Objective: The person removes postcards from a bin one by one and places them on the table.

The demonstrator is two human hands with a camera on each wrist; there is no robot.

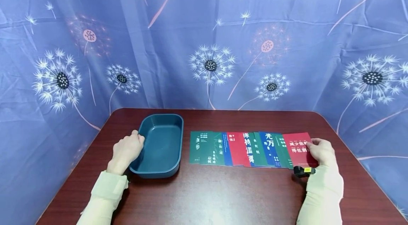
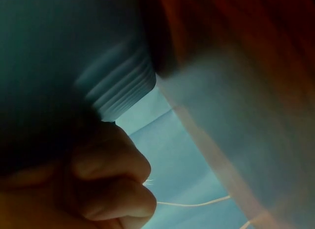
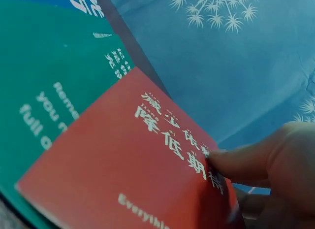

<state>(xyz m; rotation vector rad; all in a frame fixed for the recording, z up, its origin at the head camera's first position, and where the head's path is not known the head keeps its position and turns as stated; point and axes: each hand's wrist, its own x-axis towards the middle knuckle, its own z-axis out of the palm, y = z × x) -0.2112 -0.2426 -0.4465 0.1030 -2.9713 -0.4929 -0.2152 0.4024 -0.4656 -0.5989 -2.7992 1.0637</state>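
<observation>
A deep teal plastic tub (image 1: 159,147) with rounded corners stands at the left of the table. My left hand (image 1: 127,149) grips its left rim; the left wrist view is dark, with curled fingers (image 2: 115,160) against the tub's ribbed wall (image 2: 123,81). To the right lies an overlapping row of green, blue and red printed cards (image 1: 236,149). At the row's right end, my right hand (image 1: 322,151) pinches a red card (image 1: 298,147) by its right edge. The thumb (image 3: 236,162) lies on the card's printed face, and the other fingers are mostly hidden behind it.
The dark red-brown wooden table (image 1: 216,196) has rounded far corners. A blue curtain (image 1: 172,41) with a dandelion print hangs behind it and at both sides. A black wrist camera (image 1: 304,171) with a yellow label sits at my right wrist, close to the cards' near edge.
</observation>
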